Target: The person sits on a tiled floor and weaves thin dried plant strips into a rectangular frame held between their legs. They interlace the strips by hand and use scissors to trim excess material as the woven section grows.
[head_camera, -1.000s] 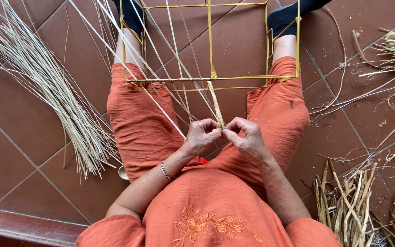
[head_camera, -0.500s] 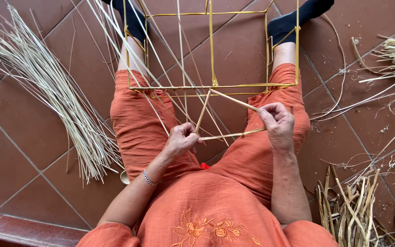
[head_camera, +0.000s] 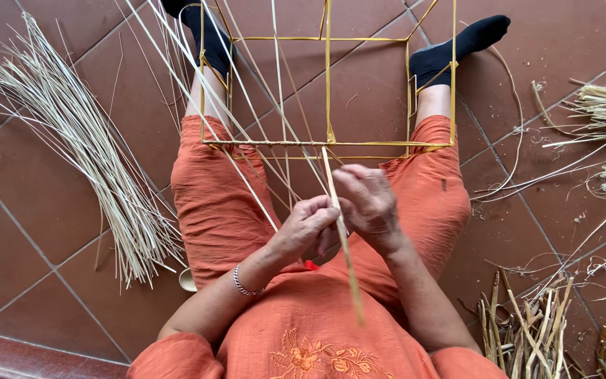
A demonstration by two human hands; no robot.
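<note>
Both hands have come back together over the lap since half a second ago, when they were spread wide with a strip stretched between them. Now the left hand [head_camera: 306,228] and the right hand [head_camera: 369,203] meet just below the near bar of the yellow cane frame [head_camera: 328,84], which rests across the person's orange-clad thighs and is braced by the black-socked feet at about eleven and one o'clock. A flat pale reed strip [head_camera: 345,245] runs from the frame's near bar, at twelve o'clock from the hands, down between them and on towards six o'clock over the orange shirt. The left fingers [head_camera: 320,214] are closed together on the strip, pinching it; the right fingers curl over it from the other side, though I cannot tell how tightly they close. Thin pale strands fan out across the frame from upper left to the near bar. A big bundle of straw-coloured reeds [head_camera: 78,147] lies on the tiled floor [head_camera: 22,231] at nine o'clock, and rougher cut stalks [head_camera: 527,337] sit at four o'clock. To my eye, working this well means keeping the strip flat and untwisted through the pinch, pulling it snug against the bar without kinking it, and holding the frame steady with the legs.
</note>
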